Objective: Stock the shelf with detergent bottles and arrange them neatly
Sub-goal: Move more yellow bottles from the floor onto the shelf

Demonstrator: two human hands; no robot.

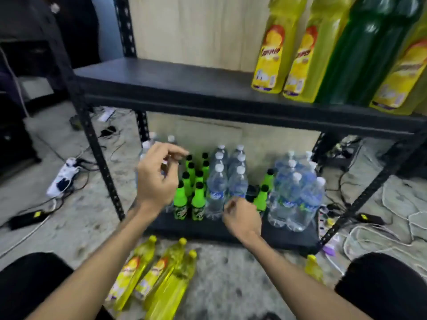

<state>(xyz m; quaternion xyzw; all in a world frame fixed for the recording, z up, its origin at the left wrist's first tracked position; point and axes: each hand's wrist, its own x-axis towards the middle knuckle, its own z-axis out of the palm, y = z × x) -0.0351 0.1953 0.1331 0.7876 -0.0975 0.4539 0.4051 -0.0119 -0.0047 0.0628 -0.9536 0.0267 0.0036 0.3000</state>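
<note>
Both empty: left hand (157,179) loosely curled, right hand (240,219) fisted, above floor-laid yellow detergent bottles (152,271), below black shelf (184,86)

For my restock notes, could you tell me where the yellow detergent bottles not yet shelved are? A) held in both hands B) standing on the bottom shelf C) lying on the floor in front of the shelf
C: the yellow detergent bottles lie on the floor before the bottom shelf.
</note>
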